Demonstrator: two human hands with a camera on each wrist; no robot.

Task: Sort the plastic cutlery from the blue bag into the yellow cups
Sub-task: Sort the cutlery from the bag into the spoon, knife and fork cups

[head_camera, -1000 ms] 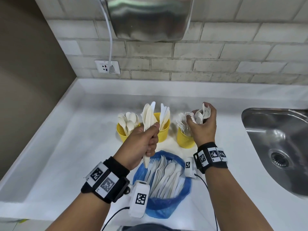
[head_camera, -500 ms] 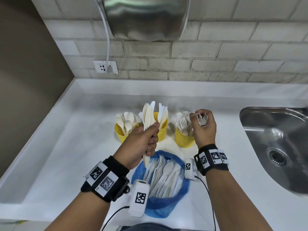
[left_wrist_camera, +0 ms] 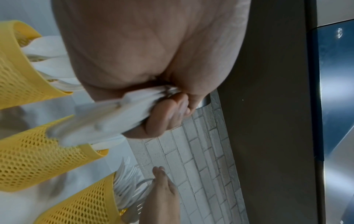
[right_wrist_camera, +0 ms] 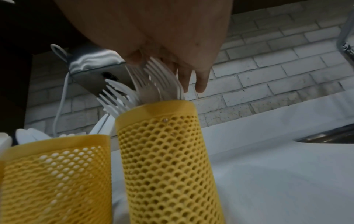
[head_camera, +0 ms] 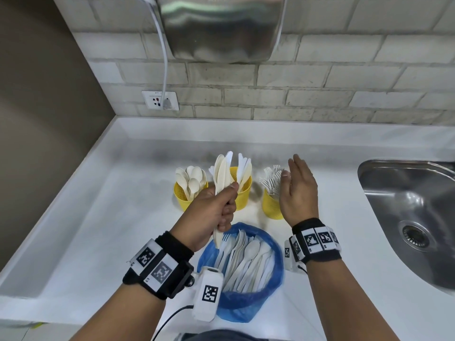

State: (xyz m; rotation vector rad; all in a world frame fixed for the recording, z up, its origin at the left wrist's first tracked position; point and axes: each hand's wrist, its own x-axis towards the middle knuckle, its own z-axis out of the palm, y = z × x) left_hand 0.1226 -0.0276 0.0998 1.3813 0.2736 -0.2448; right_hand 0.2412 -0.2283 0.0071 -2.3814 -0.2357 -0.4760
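Three yellow mesh cups stand in a row on the white counter: the left cup [head_camera: 182, 197] with spoons, the middle cup [head_camera: 242, 195] with knives, the right cup [head_camera: 270, 205] with forks [head_camera: 270, 178]. My left hand [head_camera: 214, 209] grips a bundle of plastic knives [head_camera: 221, 173] upright in front of the middle cup. My right hand [head_camera: 296, 188] is open, fingers straight, just right of the forks [right_wrist_camera: 153, 84] above the right cup [right_wrist_camera: 168, 151]. The blue bag [head_camera: 242, 274] lies near me, with several white pieces of cutlery in it.
A steel sink [head_camera: 413, 217] is set into the counter at the right. A brick wall with a socket [head_camera: 160, 100] and a steel dryer [head_camera: 221, 28] rises behind the cups. The counter's raised edge runs along the left and back.
My right hand lowered its bunch of forks into the right cup, let go and opened. My left hand kept its bundle of knives in place.
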